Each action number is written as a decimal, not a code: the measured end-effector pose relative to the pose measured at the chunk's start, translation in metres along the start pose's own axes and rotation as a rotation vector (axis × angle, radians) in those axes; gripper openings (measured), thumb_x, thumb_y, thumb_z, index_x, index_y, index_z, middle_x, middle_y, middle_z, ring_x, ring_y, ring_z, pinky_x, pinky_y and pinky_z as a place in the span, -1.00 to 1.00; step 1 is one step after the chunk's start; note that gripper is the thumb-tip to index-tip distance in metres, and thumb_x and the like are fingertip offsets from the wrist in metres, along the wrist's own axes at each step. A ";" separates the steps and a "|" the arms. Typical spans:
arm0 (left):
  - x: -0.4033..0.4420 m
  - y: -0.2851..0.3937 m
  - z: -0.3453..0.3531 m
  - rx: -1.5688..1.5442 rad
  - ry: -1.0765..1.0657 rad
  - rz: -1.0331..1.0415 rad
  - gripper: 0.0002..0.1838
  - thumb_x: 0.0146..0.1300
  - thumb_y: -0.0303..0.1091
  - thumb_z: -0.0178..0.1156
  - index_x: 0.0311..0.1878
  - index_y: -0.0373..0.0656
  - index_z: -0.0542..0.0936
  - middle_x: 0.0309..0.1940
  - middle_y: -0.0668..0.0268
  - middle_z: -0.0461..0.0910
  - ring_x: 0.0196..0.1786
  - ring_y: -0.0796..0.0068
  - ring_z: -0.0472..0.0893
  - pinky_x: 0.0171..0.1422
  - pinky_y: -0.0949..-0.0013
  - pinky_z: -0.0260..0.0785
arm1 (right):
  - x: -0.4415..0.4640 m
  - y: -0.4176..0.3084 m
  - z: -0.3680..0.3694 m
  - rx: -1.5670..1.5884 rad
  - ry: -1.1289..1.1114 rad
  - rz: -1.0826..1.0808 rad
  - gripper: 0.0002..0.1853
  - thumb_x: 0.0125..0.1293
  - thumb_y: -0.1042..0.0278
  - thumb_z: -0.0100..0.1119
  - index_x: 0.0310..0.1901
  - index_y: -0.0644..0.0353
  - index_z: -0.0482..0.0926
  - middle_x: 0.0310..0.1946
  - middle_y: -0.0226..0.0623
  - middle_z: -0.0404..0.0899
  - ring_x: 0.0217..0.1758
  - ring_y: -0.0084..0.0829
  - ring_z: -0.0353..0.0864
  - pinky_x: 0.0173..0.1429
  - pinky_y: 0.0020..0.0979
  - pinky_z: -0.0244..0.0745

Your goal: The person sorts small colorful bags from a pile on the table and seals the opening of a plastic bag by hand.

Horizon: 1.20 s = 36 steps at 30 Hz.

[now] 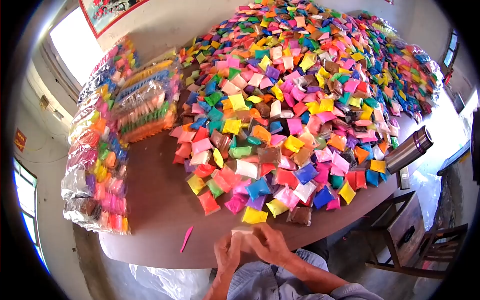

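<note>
We hold a small pale piece (242,230) between both hands at the near rim of the worktop (155,195), and from this spot we read the clock, with twelve straight ahead. The rim runs just below our wrists at six, curves round toward nine, and slants away on the other side toward two, so the surface at three soon gives way to floor and a wooden chair (406,230). The broadest bare stretch opens at ten, between the heap and the long clear bags (95,160) of coloured packets that line the far left side. A pink stick-like tool (186,239) lies alone in that room, toward nine. At twelve there is little slack: a yellow packet (255,215) sits just ahead of us, at the front of the great heap of coloured packets (295,115), with a brown packet (299,216) near at two and a metal flask (410,149) tilted well beyond it. The pale piece lies in the gap between our bent fingers; those of our left hand (227,253) press its nine-o'clock side and those of our right hand (271,245) pinch it from three. Its upper end shows past the fingertips, while the backs of our hands partly hide the rest.
</note>
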State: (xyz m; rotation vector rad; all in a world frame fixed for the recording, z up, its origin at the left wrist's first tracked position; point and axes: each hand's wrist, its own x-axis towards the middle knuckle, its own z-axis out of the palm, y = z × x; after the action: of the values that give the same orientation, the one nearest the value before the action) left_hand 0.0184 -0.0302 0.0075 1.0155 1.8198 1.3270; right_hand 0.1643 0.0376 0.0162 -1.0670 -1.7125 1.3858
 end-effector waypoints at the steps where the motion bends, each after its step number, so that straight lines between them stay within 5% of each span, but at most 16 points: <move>1: 0.000 0.002 0.001 -0.025 0.029 -0.040 -0.66 0.57 -0.24 0.17 -0.17 -0.37 0.71 -0.46 0.48 0.63 -0.35 0.71 0.52 -0.29 0.47 0.37 | 0.000 0.001 0.000 -0.001 0.003 -0.002 -0.71 0.48 0.22 0.32 0.04 0.26 0.59 -0.29 -0.08 0.71 -0.30 -0.28 0.75 -0.18 -0.28 0.61; 9: -0.007 -0.014 -0.004 0.025 0.016 0.029 -0.46 0.66 -0.03 -0.11 -0.05 -0.33 0.69 -0.24 0.40 0.65 -0.11 0.55 0.55 -0.01 0.33 0.41 | 0.000 0.025 0.005 0.162 0.091 0.140 -0.76 0.47 0.30 0.31 0.01 0.26 0.59 -0.30 -0.07 0.71 -0.24 -0.34 0.75 -0.15 -0.25 0.61; 13: 0.002 0.002 -0.010 0.073 -0.152 0.001 -0.59 0.60 -0.12 0.07 -0.10 -0.32 0.68 -0.32 0.40 0.63 -0.20 0.61 0.53 -0.12 0.39 0.40 | 0.001 0.023 0.006 0.137 0.120 0.060 -0.74 0.49 0.24 0.29 0.01 0.27 0.59 -0.26 0.00 0.70 -0.21 -0.19 0.76 -0.11 -0.24 0.62; 15: 0.003 0.005 -0.010 0.140 -0.165 -0.090 -0.64 0.56 -0.15 0.15 -0.12 -0.32 0.68 -0.35 0.41 0.62 -0.24 0.64 0.52 -0.17 0.41 0.39 | 0.002 0.025 0.008 0.127 0.114 -0.051 -0.82 0.57 0.38 0.22 0.03 0.29 0.51 -0.41 -0.47 0.54 -0.40 -0.72 0.46 -0.35 -0.55 0.39; 19: 0.005 0.004 -0.009 0.056 -0.110 -0.017 -0.74 0.50 -0.27 0.24 -0.14 -0.34 0.67 -0.42 0.44 0.61 -0.30 0.68 0.51 -0.26 0.47 0.36 | 0.003 0.024 0.008 0.088 0.114 -0.085 -0.76 0.55 0.37 0.24 0.10 0.30 0.50 -0.38 -0.44 0.55 -0.35 -0.71 0.47 -0.32 -0.54 0.42; 25: 0.004 -0.008 -0.007 0.161 -0.069 0.133 -0.78 0.49 -0.32 0.24 -0.18 -0.32 0.68 -0.42 0.48 0.63 -0.32 0.73 0.51 -0.28 0.47 0.36 | 0.001 0.021 0.005 0.080 0.100 -0.046 -0.67 0.45 0.34 0.34 0.13 0.28 0.52 -0.30 -0.36 0.60 -0.29 -0.63 0.53 -0.23 -0.48 0.51; 28: 0.005 0.001 -0.009 -0.127 -0.155 -0.037 -0.76 0.51 -0.30 0.23 -0.12 -0.32 0.71 -0.38 0.53 0.62 -0.28 0.76 0.51 -0.22 0.54 0.36 | 0.001 0.022 0.001 0.092 0.114 -0.111 -0.67 0.42 0.36 0.38 0.11 0.27 0.55 -0.27 -0.34 0.63 -0.28 -0.62 0.54 -0.23 -0.46 0.51; 30: 0.007 0.013 -0.007 -0.131 -0.140 -0.059 -0.76 0.52 -0.30 0.23 -0.12 -0.32 0.71 -0.39 0.54 0.61 -0.29 0.76 0.50 -0.22 0.55 0.34 | -0.001 0.018 0.000 0.038 -0.022 -0.095 -0.67 0.42 0.27 0.37 0.09 0.25 0.60 -0.12 -0.01 0.73 -0.06 -0.10 0.78 0.03 -0.22 0.64; 36: 0.009 0.016 -0.005 -0.165 -0.053 -0.047 -0.77 0.51 -0.33 0.26 -0.27 -0.28 0.68 -0.46 0.57 0.52 -0.38 0.78 0.40 -0.35 0.51 0.22 | -0.001 0.011 0.000 0.039 -0.031 -0.035 -0.72 0.43 0.30 0.34 0.07 0.25 0.63 -0.11 -0.06 0.74 -0.05 -0.07 0.77 0.03 -0.24 0.64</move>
State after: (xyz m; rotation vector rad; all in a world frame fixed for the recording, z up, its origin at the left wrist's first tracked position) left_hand 0.0131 -0.0214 0.0239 0.9065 1.6550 1.3835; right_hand 0.1664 0.0375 0.0055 -0.9943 -1.7112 1.4156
